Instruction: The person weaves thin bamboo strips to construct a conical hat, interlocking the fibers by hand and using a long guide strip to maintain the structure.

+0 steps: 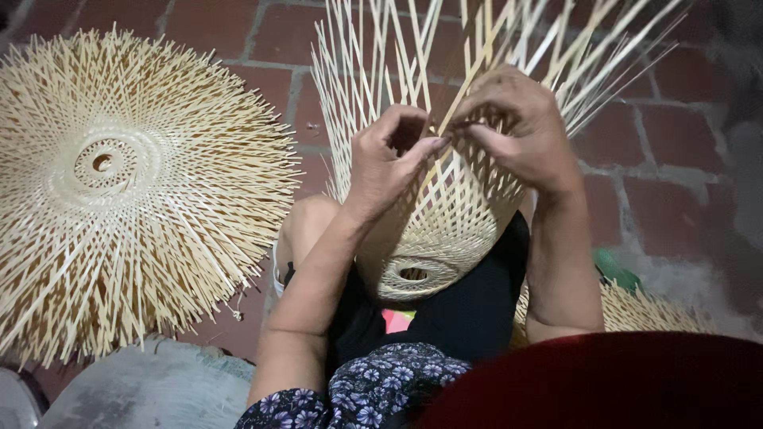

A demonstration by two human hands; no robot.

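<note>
Two hands, left hand (385, 163) & right hand (517, 127), each grip pinching thin pale strips of conical, lattice-woven bamboo frame (433, 230).

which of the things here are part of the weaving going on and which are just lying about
In use:
- half-woven bamboo frame resting on the lap
- its loose upright bamboo strips
- left hand and right hand, both pinching strips on the frame

Lying about:
- finished round woven piece on the brick floor
- another woven piece beside the right forearm
- green object, unclear what
</note>
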